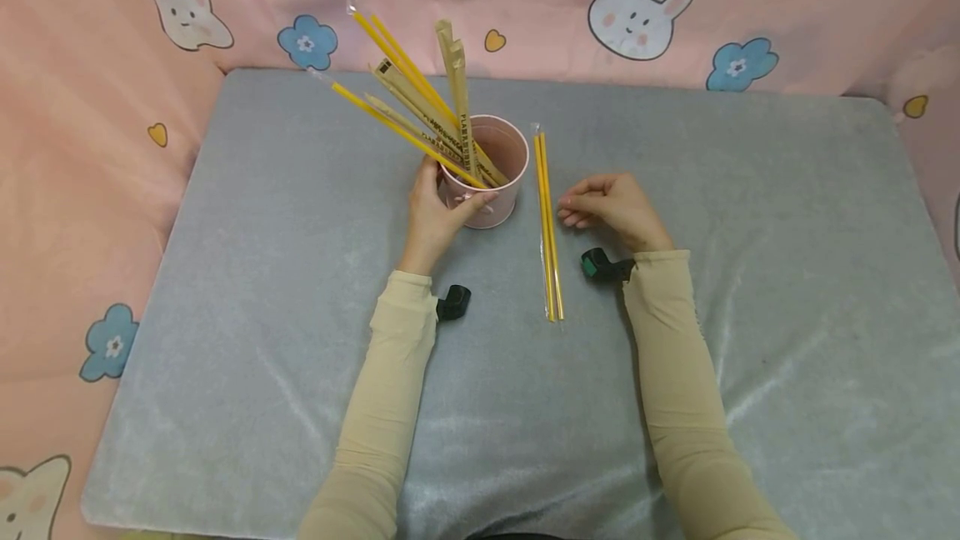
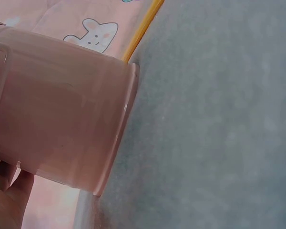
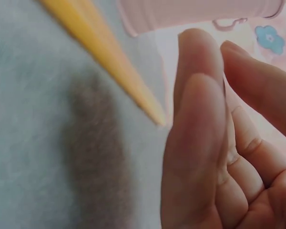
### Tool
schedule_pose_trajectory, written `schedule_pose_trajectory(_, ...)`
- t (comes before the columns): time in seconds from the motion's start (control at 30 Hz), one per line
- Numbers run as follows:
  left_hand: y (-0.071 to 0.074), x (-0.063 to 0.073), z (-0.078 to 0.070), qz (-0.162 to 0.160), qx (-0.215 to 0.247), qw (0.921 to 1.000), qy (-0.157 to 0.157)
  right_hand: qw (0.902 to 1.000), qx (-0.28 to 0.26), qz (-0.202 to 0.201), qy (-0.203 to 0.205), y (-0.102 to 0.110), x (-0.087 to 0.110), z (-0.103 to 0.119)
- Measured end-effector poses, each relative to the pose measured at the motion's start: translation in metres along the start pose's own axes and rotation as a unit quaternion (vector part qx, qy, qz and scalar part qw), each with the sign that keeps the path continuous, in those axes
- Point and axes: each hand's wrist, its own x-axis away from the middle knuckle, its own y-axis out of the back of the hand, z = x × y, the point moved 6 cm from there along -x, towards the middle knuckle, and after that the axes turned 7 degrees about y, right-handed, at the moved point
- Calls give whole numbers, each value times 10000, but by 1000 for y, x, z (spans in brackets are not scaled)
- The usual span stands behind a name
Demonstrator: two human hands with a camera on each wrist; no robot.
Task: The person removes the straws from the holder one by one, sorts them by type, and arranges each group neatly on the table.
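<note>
A pink bucket [image 1: 506,205] stands upright on the table, and my left hand [image 1: 429,223] grips its left side, with the thumb across the front near the rim. Out of it lean yellow drinking straws [image 1: 397,52] in clear wrappers and several brown paper-wrapped straws [image 1: 459,94], mostly toward the left. To the right of the bucket lie two yellow straws [image 1: 544,223] in clear wrapping, side by side. My right hand [image 1: 615,205] is just right of them, fingers loosely bent, holding nothing. In the right wrist view the thumb and fingertips are apart from the blurred straw [image 3: 105,52].
A grey cloth [image 1: 795,290] covers the table. Pink curtain fabric [image 1: 540,15] with rabbits and flowers hangs along the back and left side. Small black wrist cameras [image 1: 454,303] are worn at both cuffs.
</note>
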Motion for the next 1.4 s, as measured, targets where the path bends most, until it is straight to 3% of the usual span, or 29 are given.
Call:
schedule_pose_trajectory(0.2, 2, -1, -2, -9, 26, 10000, -47, 9993, 197, -149, 276, -1, 4, 18)
schedule_pose_trajectory(0.43, 0, 0, -1, 89, -141, 9998, 89, 9957, -116, -303, 862, -5, 10, 42)
schedule_pose_trajectory(0.8, 0, 0, -1, 96, -204, 9997, 83, 9856, -233, -274, 1651, -32, -1, 96)
schedule_pose_trajectory(0.97, 0, 0, -1, 107, -235, 9996, 115, 9836, -229, -96, 1787, -49, -9, 110)
schedule_pose_trajectory(1.17, 0, 1, -1, 123, -273, 9993, 202, 9811, -146, -162, 1922, -62, -19, 121)
schedule_pose_trajectory(1.4, 1, 0, 0, 65, -357, 9992, 167, 9793, -585, -138, 1932, -75, -29, 131)
